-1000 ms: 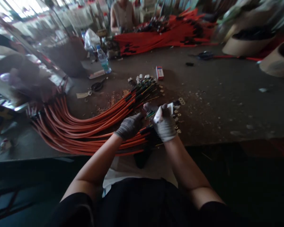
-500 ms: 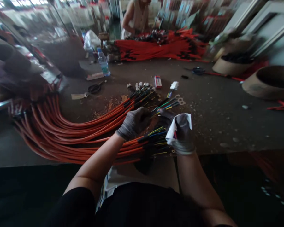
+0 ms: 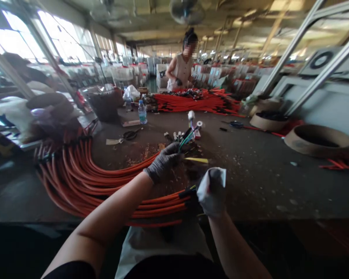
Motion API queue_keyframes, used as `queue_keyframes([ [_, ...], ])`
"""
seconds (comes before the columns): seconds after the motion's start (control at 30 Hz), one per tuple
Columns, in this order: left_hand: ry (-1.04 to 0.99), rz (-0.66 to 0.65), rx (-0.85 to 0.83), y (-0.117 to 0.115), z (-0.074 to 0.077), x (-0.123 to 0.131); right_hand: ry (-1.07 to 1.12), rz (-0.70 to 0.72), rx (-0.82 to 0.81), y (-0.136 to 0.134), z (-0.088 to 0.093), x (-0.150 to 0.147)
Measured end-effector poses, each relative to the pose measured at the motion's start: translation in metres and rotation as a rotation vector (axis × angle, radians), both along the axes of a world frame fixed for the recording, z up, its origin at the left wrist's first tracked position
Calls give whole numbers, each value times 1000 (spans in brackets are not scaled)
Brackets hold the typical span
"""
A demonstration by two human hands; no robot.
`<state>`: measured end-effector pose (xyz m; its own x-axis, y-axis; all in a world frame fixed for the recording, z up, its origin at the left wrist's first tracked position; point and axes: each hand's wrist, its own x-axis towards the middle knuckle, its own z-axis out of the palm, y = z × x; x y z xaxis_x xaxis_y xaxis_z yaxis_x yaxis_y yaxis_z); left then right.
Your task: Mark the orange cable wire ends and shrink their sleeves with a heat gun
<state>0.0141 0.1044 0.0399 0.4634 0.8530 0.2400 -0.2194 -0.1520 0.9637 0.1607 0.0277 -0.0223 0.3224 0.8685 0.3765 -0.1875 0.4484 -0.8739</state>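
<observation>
My left hand (image 3: pixel 164 161), in a grey glove, is closed round an orange cable's thin coloured wires (image 3: pixel 189 136), which stick up and end in small white connectors. My right hand (image 3: pixel 211 190), in a white-grey glove, is curled shut near the black ends of the nearest orange cables (image 3: pixel 163 205), touching or gripping them; I cannot make out which. A large sheaf of orange cables (image 3: pixel 75 174) curves across the dark table (image 3: pixel 264 182) from the left to my hands. A yellow wire end (image 3: pixel 197 159) lies just right of my left hand.
Scissors (image 3: pixel 130 135), a paper tag (image 3: pixel 113 142) and a water bottle (image 3: pixel 142 112) lie at the back left. Another person (image 3: pixel 182 69) works at a red-orange cable pile (image 3: pixel 197 101) across the table. Round cardboard tubs (image 3: pixel 318 139) stand at the right. Small metal bits litter the tabletop.
The view has tilted up. My left hand has lifted the wire bundle away from the table, and my right hand has dropped back toward the near edge.
</observation>
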Motion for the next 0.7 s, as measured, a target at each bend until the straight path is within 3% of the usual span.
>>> queue_keyframes([
  [0.1,-38,269,257,-18,-8,-7,136,-58,-141,9,0,11],
  [0.17,-81,436,218,-38,-27,-3,252,-91,-258,5,-3,10],
  [0.23,-99,538,57,-61,-49,4,268,-137,-280,-7,-6,4],
  [0.3,-45,554,-46,-82,-64,9,119,-140,-207,-22,-5,-5],
  [0.43,332,481,128,-107,-70,-2,-133,-30,-128,-42,1,-17],
  [0.53,510,473,201,-112,-70,-12,-123,19,-132,-42,3,-23],
  [0.7,590,545,285,-109,-71,-10,-110,130,-159,-37,1,-34],
])
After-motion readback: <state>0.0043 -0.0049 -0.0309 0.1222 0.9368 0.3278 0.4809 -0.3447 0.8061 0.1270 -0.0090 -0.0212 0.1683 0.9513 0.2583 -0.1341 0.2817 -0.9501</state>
